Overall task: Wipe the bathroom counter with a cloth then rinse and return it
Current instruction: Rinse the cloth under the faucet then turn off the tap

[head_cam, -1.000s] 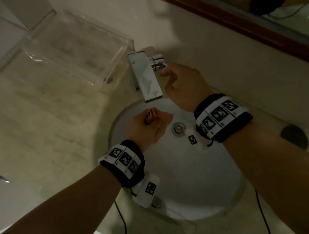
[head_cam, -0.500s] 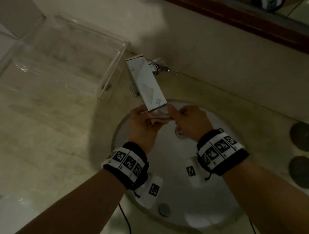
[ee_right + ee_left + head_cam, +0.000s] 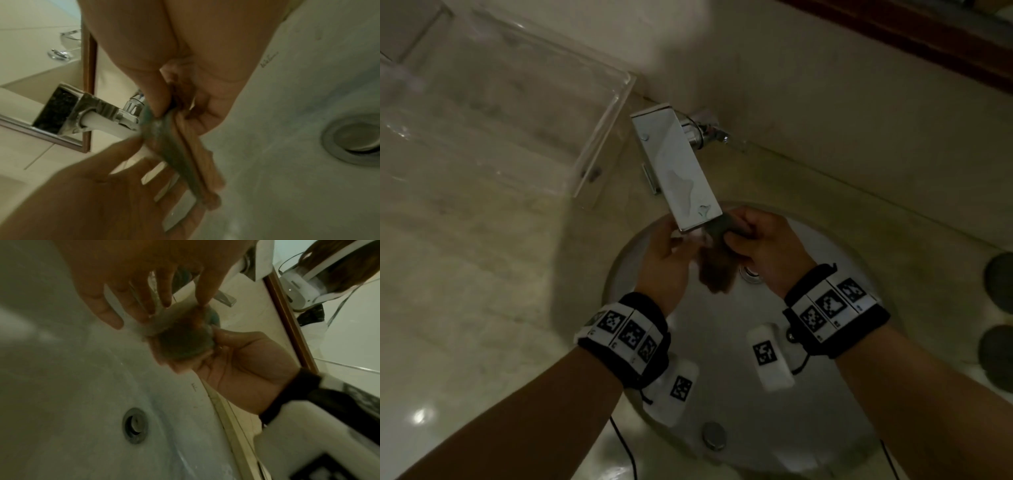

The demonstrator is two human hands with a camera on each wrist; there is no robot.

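Observation:
A wet brown and teal cloth (image 3: pixel 717 270) (image 3: pixel 180 344) (image 3: pixel 185 154) hangs under the spout of the chrome faucet (image 3: pixel 678 171) (image 3: pixel 92 105), over the white sink (image 3: pixel 722 383). My right hand (image 3: pixel 756 240) (image 3: pixel 180 97) (image 3: pixel 236 356) pinches its upper end between thumb and fingers. My left hand (image 3: pixel 667 253) (image 3: pixel 164 300) (image 3: pixel 133 186) lies against the cloth with fingers straight and spread. A white stream of water (image 3: pixel 111 125) runs from the spout onto the cloth.
The drain (image 3: pixel 750 274) (image 3: pixel 135 425) (image 3: pixel 357 138) sits just below the hands. The faucet handle (image 3: pixel 705 132) is against the back wall. A clear acrylic tray (image 3: pixel 599 144) stands on the marble counter at left. Dark round stones (image 3: pixel 1000 284) lie at right.
My right hand left the faucet handle, came down into the sink and took hold of the cloth. The cloth, bunched in my left hand before, now hangs loose between both hands.

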